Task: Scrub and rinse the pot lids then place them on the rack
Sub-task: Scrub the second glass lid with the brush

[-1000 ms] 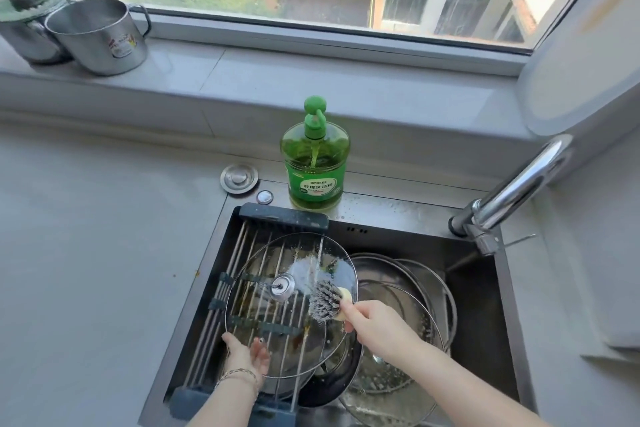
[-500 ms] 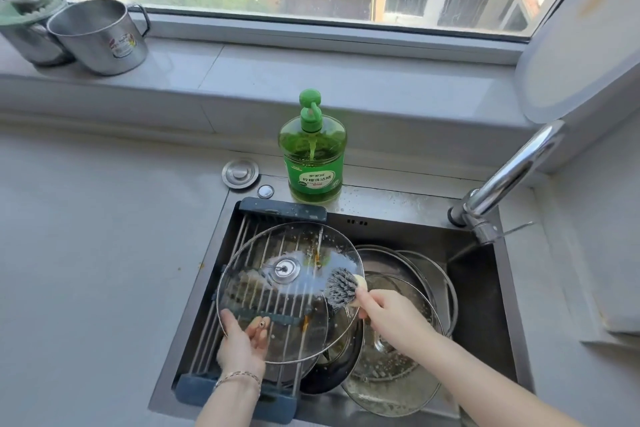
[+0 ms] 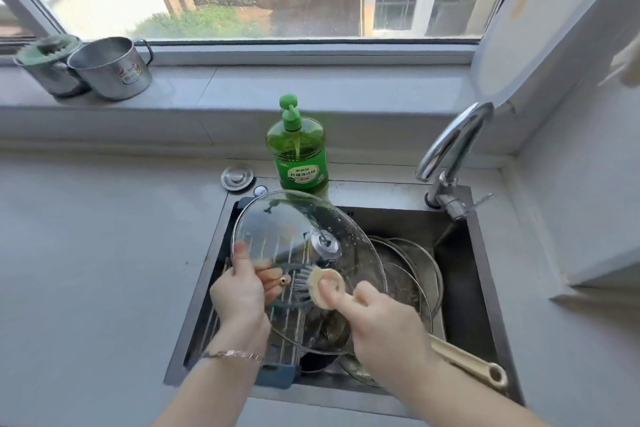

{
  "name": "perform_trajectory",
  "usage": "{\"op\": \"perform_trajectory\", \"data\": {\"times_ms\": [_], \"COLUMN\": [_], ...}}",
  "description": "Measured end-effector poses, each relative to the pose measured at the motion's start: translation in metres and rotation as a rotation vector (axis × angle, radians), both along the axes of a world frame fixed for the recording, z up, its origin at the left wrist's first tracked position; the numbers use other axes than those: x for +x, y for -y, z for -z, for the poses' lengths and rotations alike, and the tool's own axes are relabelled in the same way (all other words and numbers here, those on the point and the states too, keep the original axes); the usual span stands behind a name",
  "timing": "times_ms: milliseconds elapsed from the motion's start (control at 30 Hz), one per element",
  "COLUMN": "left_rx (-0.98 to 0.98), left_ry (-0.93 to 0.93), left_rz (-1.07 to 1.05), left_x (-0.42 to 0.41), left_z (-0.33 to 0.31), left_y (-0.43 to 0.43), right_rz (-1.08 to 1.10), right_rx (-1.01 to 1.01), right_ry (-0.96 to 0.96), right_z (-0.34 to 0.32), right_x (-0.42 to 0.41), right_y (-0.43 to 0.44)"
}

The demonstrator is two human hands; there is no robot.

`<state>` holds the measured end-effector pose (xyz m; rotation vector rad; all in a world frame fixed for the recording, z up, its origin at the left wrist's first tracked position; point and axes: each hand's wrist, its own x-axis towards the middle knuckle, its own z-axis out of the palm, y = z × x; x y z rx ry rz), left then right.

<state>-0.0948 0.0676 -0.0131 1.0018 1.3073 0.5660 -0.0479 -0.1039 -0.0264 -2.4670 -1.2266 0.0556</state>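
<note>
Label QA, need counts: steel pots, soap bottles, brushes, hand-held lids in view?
Steel pots: 2, on the windowsill
Green soap bottle: 1
Dish brush: 1, in right hand
Glass lid: 1, in left hand
Total: 5

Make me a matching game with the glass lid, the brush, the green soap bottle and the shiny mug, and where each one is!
Things:
1. glass lid
2. brush
3. soap bottle
4. mug

Places:
A. on the window sill
B. held in the right hand
C. held in the left hand
D. standing just behind the sink

Pairs: 1-C, 2-B, 3-D, 4-A
</note>
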Motion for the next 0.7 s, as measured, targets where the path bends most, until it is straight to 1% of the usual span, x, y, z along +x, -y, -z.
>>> {"op": "perform_trajectory", "data": {"times_ms": [67, 100, 167, 200, 233, 267, 300, 333, 367, 400, 433, 467, 500, 533, 567, 600, 633, 667, 700], "left_rx": [0.057, 0.063, 0.068, 0.087, 0.121, 0.156, 0.183, 0.193, 0.185, 0.166, 0.151, 0.15, 0.163, 0.186, 0.205, 0.21, 0.203, 0.184, 0.165], "left_ry": [-0.017, -0.006, 0.029, 0.031, 0.018, 0.004, -0.007, -0.015, -0.015, -0.007, 0.007, 0.019, 0.017, -0.003, -0.024, -0.04, -0.046, -0.036, -0.016], "left_rz": [0.025, 0.032, 0.051, 0.061, 0.076, 0.092, 0.106, 0.111, 0.112, 0.115, 0.118, 0.122, 0.129, 0.139, 0.151, 0.155, 0.151, 0.145, 0.14], "left_x": [0.009, 0.012, 0.017, 0.018, 0.019, 0.019, 0.018, 0.017, 0.015, 0.014, 0.013, 0.012, 0.012, 0.011, 0.011, 0.009, 0.008, 0.007, 0.007], "left_z": [-0.009, -0.013, -0.023, -0.028, -0.031, -0.035, -0.037, -0.039, -0.041, -0.043, -0.046, -0.047, -0.048, -0.048, -0.048, -0.048, -0.048, -0.049, -0.051], "left_y": [0.014, 0.022, 0.034, 0.04, 0.045, 0.048, 0.051, 0.054, 0.056, 0.059, 0.061, 0.063, 0.065, 0.065, 0.066, 0.066, 0.066, 0.067, 0.069], "right_rz": [-0.009, 0.055, 0.255, 0.292, 0.267, 0.168, 0.087, 0.033, 0.04, 0.114, 0.217, 0.255, 0.24, 0.159, 0.057, -0.033, -0.047, 0.01, 0.129], "right_rx": [0.026, 0.02, 0.024, 0.086, 0.113, 0.111, 0.115, 0.127, 0.119, 0.14, 0.185, 0.196, 0.213, 0.22, 0.215, 0.218, 0.197, 0.166, 0.19], "right_ry": [-0.054, -0.091, -0.258, -0.311, -0.318, -0.281, -0.333, -0.296, -0.26, -0.27, -0.239, -0.287, -0.282, -0.247, -0.333, -0.315, -0.26, -0.253, -0.226], "right_z": [-0.012, -0.016, -0.016, -0.017, -0.025, -0.028, -0.033, -0.033, -0.033, -0.036, -0.035, -0.033, -0.037, -0.044, -0.053, -0.056, -0.059, -0.062, -0.057], "right_x": [-0.002, 0.01, 0.036, 0.036, 0.028, 0.013, -0.005, -0.012, -0.009, 0.003, 0.018, 0.024, 0.023, 0.014, -0.002, -0.015, -0.016, -0.007, 0.011], "right_y": [0.006, 0.01, 0.022, 0.029, 0.032, 0.034, 0.038, 0.043, 0.046, 0.048, 0.049, 0.053, 0.053, 0.048, 0.043, 0.043, 0.042, 0.041, 0.04]}}
